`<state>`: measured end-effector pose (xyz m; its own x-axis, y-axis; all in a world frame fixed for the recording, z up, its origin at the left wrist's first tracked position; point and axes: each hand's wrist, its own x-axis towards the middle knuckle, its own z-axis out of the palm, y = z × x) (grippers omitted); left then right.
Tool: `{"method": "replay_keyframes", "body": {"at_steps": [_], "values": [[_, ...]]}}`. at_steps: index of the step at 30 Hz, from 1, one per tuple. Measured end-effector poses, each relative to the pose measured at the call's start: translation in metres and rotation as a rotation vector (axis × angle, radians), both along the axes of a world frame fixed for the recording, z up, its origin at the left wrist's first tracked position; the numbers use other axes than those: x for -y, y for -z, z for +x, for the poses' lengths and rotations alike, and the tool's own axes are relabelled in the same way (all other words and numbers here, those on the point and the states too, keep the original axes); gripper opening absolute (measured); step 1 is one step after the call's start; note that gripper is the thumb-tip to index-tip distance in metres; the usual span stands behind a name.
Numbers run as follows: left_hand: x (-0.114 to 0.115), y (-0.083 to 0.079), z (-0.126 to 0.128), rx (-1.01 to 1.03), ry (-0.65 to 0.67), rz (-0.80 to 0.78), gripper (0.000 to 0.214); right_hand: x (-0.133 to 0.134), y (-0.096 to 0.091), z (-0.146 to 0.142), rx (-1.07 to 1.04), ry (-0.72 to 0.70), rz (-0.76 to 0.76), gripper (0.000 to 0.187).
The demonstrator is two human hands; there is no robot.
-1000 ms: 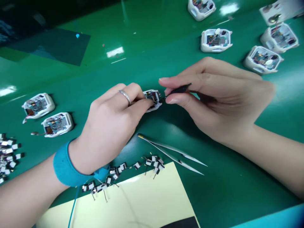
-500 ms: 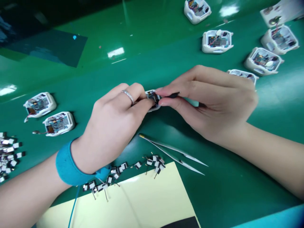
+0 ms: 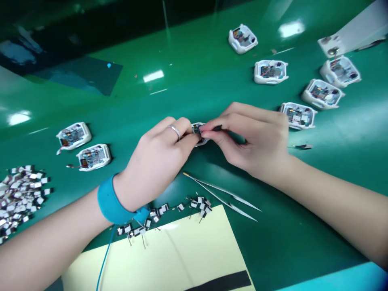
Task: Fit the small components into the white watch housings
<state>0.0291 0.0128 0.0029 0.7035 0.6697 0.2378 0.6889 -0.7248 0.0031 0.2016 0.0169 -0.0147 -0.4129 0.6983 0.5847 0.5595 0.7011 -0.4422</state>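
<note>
**Small white circuit housing between both hands, slim black tool at its edge**

The open-topped white plastic housing [image 3: 202, 140] shows a dark circuit board [image 3: 197, 129] inside, mostly hidden. The left hand [image 3: 156, 157] grips the housing, its fingertips over the edge. The right hand [image 3: 251, 139] pinches the slim black tool [image 3: 217, 128] between thumb and forefinger, the tool's tip hidden behind those fingertips, right at the housing.

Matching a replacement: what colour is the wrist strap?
The wrist strap is teal blue, best seen in the head view.
</note>
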Motion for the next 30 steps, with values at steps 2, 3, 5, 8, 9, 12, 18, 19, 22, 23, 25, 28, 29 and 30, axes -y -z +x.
{"method": "replay_keyframes", "body": {"at_steps": [2, 3, 5, 8, 9, 12, 18, 19, 22, 23, 25, 28, 29, 30], "values": [[-0.002, -0.001, -0.002, 0.038, 0.013, -0.049, 0.021, 0.0, 0.002, -0.001, -0.03, -0.018, -0.024, 0.012], [-0.002, -0.001, -0.003, 0.062, 0.026, -0.083, 0.021, 0.0, 0.002, -0.001, -0.044, -0.027, -0.037, 0.012], [-0.002, -0.003, -0.004, 0.074, 0.037, -0.147, 0.018, -0.001, 0.002, -0.001, -0.082, -0.048, -0.087, 0.01], [0.004, -0.01, -0.004, -0.007, -0.042, -0.197, 0.021, -0.001, -0.004, 0.005, -0.227, -0.023, -0.231, 0.009], [0.006, -0.014, -0.003, -0.02, -0.093, -0.23, 0.027, -0.001, -0.008, 0.007, -0.27, 0.002, -0.272, 0.01], [0.009, -0.03, -0.006, 0.033, -0.205, -0.414, 0.044, 0.001, -0.022, 0.015, -0.183, 0.028, -0.299, 0.015], [-0.011, -0.034, -0.024, 0.134, 0.109, -0.567, 0.063, 0.013, -0.027, 0.004, 0.195, -0.068, -0.215, 0.007], [-0.014, -0.029, -0.025, 0.146, 0.148, -0.6, 0.063, 0.014, -0.024, 0.0, 0.244, -0.064, -0.179, 0.008], [-0.019, -0.015, -0.022, 0.207, 0.147, -0.639, 0.052, 0.018, -0.016, -0.008, 0.343, -0.059, -0.079, 0.014], [-0.018, -0.012, -0.021, 0.229, 0.131, -0.629, 0.051, 0.019, -0.015, -0.009, 0.376, -0.058, -0.045, 0.014], [-0.015, -0.01, -0.018, 0.273, 0.091, -0.603, 0.053, 0.02, -0.018, -0.011, 0.435, -0.049, 0.018, 0.013], [-0.006, -0.017, -0.016, 0.364, 0.018, -0.565, 0.056, 0.022, -0.031, -0.012, 0.47, -0.022, 0.085, 0.013], [-0.002, -0.021, -0.015, 0.395, -0.007, -0.553, 0.057, 0.022, -0.036, -0.013, 0.466, -0.013, 0.1, 0.012], [0.002, -0.025, -0.016, 0.42, -0.027, -0.543, 0.057, 0.022, -0.042, -0.014, 0.458, -0.008, 0.112, 0.011]]}}
